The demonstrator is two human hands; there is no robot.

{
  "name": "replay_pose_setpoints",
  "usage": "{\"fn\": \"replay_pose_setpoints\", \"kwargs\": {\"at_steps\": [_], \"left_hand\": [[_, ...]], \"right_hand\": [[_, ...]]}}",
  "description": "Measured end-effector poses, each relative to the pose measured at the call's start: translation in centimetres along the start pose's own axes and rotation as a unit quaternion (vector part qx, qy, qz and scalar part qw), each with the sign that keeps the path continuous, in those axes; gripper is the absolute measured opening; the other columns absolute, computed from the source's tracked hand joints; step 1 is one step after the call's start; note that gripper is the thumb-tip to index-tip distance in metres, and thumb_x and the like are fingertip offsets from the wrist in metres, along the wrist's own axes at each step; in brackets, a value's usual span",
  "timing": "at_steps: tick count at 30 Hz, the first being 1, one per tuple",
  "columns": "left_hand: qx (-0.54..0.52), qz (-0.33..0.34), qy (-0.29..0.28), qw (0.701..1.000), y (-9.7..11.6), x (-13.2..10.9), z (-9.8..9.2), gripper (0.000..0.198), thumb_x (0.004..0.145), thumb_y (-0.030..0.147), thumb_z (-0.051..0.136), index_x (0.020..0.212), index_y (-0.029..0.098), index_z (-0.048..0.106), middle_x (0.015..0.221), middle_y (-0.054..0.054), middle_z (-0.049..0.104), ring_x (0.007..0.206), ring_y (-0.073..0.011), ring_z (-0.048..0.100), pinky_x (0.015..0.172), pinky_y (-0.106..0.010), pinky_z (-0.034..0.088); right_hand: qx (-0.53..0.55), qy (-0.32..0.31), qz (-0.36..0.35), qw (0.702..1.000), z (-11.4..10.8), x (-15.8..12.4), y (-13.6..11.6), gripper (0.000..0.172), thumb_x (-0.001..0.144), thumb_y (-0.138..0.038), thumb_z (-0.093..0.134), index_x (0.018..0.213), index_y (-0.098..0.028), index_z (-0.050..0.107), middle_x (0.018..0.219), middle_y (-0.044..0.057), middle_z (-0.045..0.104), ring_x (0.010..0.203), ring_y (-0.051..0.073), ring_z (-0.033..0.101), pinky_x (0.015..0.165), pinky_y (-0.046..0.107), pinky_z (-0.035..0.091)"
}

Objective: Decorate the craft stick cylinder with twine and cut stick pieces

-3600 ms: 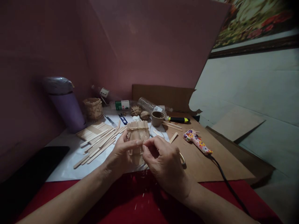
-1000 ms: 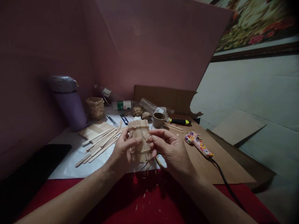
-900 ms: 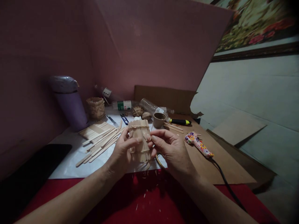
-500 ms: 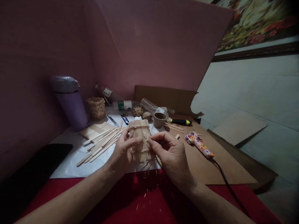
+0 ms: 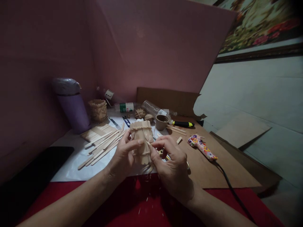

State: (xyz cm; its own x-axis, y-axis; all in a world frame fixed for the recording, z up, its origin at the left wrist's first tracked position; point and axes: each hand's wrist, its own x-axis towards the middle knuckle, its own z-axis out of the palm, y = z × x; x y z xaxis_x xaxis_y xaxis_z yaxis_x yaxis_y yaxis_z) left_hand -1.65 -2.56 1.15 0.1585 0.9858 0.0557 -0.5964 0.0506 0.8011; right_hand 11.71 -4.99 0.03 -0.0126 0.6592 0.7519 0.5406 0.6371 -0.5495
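Observation:
A small cup-shaped piece made of upright wooden craft sticks (image 5: 141, 135) is held in front of me, with twine-like bands near its top and bottom. My left hand (image 5: 125, 149) grips it from the left, thumb across its front. At its right front, thumb and forefinger of my right hand (image 5: 171, 164) are pinched together against small pale wood pieces on the surface. What exactly sits between those fingertips is too small to make out. Partly hidden behind my right hand lie scissors (image 5: 188, 165) with yellowish handles.
Loose craft sticks (image 5: 106, 146) spread on white paper at the left, near a purple tumbler (image 5: 73, 108) and a woven-looking cup (image 5: 98, 110). Behind are plastic bottles (image 5: 151, 107), twine balls (image 5: 140, 113), a brown cup (image 5: 162, 122) and a cutter (image 5: 183, 123). A corded glue gun (image 5: 202, 147) rests on cardboard at right.
My right hand has shifted slightly down and its fingers have turned on the stick cup's front, uncovering part of the scissors. My left hand keeps its hold.

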Motion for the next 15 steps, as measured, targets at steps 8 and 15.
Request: {"fn": "replay_pose_setpoints", "kwargs": {"at_steps": [8,15], "left_hand": [[0.023,0.017,0.0,1.0,-0.33,0.24,-0.18,0.048,0.064,0.016,0.074,0.109,0.02,0.057,0.092,-0.004,0.067,0.082,-0.0213,0.065,0.074,-0.032,0.051],[0.043,0.034,0.008,0.998,-0.43,0.25,0.02,0.051,0.061,0.017,0.076,0.108,0.02,0.058,0.091,-0.003,0.066,0.084,-0.0212,0.063,0.074,-0.031,0.05]], "right_hand": [[-0.045,-0.002,0.02,0.999,0.16,0.13,-0.09,0.014,0.084,-0.01,0.056,0.074,-0.018,0.061,0.077,0.003,0.06,0.072,0.017,0.057,0.062,0.028,0.045],[-0.018,-0.008,0.099,0.995,0.13,0.35,-0.24,0.016,0.084,-0.016,0.06,0.068,-0.019,0.06,0.07,0.002,0.06,0.066,0.016,0.057,0.055,0.026,0.045]]}}
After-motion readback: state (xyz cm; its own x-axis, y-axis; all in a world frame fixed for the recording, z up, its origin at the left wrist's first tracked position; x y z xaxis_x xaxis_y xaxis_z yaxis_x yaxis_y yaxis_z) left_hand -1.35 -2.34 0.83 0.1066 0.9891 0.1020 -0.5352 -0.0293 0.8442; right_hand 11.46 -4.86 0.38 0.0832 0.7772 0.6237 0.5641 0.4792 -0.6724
